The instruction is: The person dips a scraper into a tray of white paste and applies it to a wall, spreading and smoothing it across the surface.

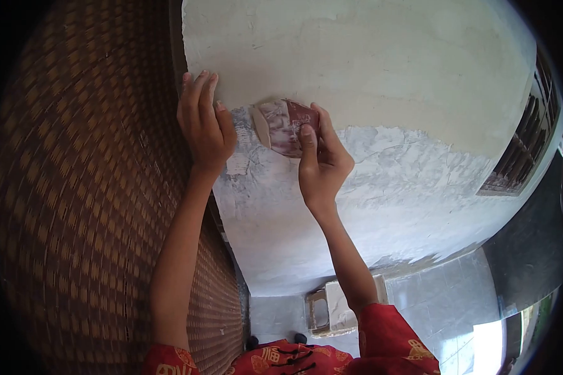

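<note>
My right hand (322, 150) grips a reddish-brown flat scraper (286, 128), thumb on its face and fingers behind it. Light paste lies along the scraper's left edge, which is against the wall (350, 69). My left hand (205, 119) rests at the wall's left edge, its fingers pointing up and slightly apart, with nothing seen in it. Smooth beige coating covers the wall above the hands; below them the surface is whitish grey and patchy.
A woven brown panel (100, 187) runs along the left side. Low down, a paste-smeared stool (338, 306) stands on the grey tiled floor (425, 300). A slatted window or vent (522, 147) is at the right.
</note>
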`<control>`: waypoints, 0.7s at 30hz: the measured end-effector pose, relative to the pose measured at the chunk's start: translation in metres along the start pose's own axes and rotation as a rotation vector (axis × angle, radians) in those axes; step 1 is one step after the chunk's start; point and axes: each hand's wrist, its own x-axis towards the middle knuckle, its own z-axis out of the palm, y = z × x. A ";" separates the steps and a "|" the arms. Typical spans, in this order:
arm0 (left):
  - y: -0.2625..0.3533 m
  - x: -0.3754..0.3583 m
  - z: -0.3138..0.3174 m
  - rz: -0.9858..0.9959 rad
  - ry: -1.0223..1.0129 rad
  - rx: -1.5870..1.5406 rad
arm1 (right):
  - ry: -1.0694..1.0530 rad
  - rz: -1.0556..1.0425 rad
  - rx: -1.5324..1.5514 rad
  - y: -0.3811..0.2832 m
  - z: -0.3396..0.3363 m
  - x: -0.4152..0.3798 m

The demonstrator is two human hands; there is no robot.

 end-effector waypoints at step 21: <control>-0.001 0.000 0.003 0.035 0.025 0.011 | 0.266 0.198 0.131 0.010 -0.050 0.028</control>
